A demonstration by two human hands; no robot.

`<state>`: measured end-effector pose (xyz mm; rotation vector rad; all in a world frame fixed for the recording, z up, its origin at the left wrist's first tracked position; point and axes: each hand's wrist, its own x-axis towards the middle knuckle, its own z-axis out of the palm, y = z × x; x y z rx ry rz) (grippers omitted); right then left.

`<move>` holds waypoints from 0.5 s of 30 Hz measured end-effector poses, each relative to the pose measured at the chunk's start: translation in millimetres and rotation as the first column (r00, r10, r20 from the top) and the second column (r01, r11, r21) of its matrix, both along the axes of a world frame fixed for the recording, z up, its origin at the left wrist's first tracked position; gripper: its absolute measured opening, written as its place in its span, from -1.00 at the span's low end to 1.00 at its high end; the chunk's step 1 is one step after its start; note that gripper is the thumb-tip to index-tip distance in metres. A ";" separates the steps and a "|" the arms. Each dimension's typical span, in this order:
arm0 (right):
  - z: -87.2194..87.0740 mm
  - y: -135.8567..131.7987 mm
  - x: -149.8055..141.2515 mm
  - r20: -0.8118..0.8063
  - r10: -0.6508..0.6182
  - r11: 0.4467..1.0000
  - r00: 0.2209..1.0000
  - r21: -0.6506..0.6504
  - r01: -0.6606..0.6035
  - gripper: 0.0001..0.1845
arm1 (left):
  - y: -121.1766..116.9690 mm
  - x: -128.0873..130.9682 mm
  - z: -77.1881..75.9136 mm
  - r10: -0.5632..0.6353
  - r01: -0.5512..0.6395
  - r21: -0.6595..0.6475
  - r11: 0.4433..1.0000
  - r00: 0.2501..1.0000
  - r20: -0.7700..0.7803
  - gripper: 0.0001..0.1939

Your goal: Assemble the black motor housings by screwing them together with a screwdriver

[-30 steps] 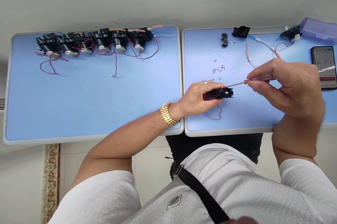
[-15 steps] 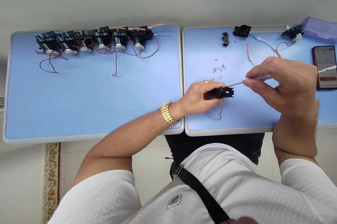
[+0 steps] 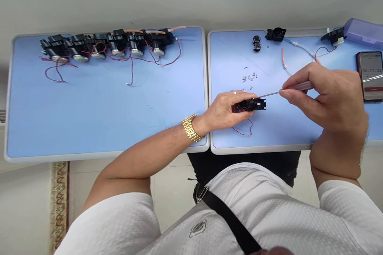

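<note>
My left hand [image 3: 229,109] grips a small black motor unit [image 3: 254,104] between thumb and fingers, low over the right table. A white shaft sticks up from the unit, and a twisted red wire [image 3: 245,133] trails from it towards the table's front. My right hand [image 3: 326,95] pinches a screwdriver [image 3: 299,86] with a clear handle and a thin metal shank. The shank slants left, its tip at the unit's upper edge beside my left fingertips. Whether the tip sits in a screw is too small to tell. Several small screws [image 3: 249,77] lie scattered just beyond.
Several black motor units [image 3: 112,43] with red wires line the back of the left table [image 3: 89,119]. At the right table's back are two round parts [image 3: 256,43], a black housing [image 3: 275,34], tubing [image 3: 302,48], another wired unit [image 3: 333,37], a purple case [image 3: 363,33] and a phone [image 3: 370,75].
My right hand and the screwdriver handle have shifted slightly to the right and turned, with more of the handle showing. The left hand and the motor unit stay in place.
</note>
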<state>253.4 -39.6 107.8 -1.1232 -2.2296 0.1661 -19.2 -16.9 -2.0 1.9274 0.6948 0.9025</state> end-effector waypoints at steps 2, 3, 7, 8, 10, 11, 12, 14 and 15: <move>-3.9 2.3 0.1 0.005 -0.026 0.999 1.000 0.048 0.026 -0.75 | 0.2 -0.2 0.1 -0.007 0.007 0.007 1.000 1.000 0.001 -0.62; -5.1 3.3 0.0 0.000 -0.035 0.997 0.999 0.068 0.035 -0.73 | 0.4 -0.2 -0.1 -0.008 0.008 0.013 1.000 1.000 -0.001 -0.62; -2.6 4.2 -1.8 -0.045 0.002 0.999 0.999 0.032 -0.001 -0.89 | 0.8 0.0 -1.6 -0.001 0.001 0.049 0.999 1.000 0.010 -0.62; -0.6 3.4 -2.5 -0.047 0.017 1.000 0.999 -0.011 -0.017 -0.93 | 0.8 0.1 -1.8 -0.002 0.001 0.054 0.999 1.000 0.015 -0.62; 3.5 1.3 -3.7 -0.066 0.048 0.996 0.997 -0.070 -0.052 -0.84 | 0.6 0.3 -1.7 -0.001 0.000 0.055 0.998 1.000 0.018 -0.61; 4.9 0.4 -4.0 -0.075 0.052 0.995 0.996 -0.079 -0.058 -0.81 | 0.5 0.4 -1.4 0.000 -0.001 0.052 0.999 1.000 0.017 -0.62; 5.7 -0.4 -4.1 -0.075 0.045 0.996 0.996 -0.079 -0.051 -0.81 | 0.4 0.4 -1.0 0.001 -0.001 0.046 0.999 1.000 0.012 -0.62; 4.9 -0.8 -3.6 -0.062 0.012 0.998 0.998 -0.055 -0.016 -0.84 | 0.1 0.3 -0.4 0.002 -0.002 0.030 1.000 1.000 0.002 -0.63; 3.4 -0.4 -3.0 -0.050 -0.012 0.999 0.999 -0.040 0.010 -0.85 | 0.1 0.2 -0.3 0.001 -0.001 0.022 1.000 1.000 -0.003 -0.63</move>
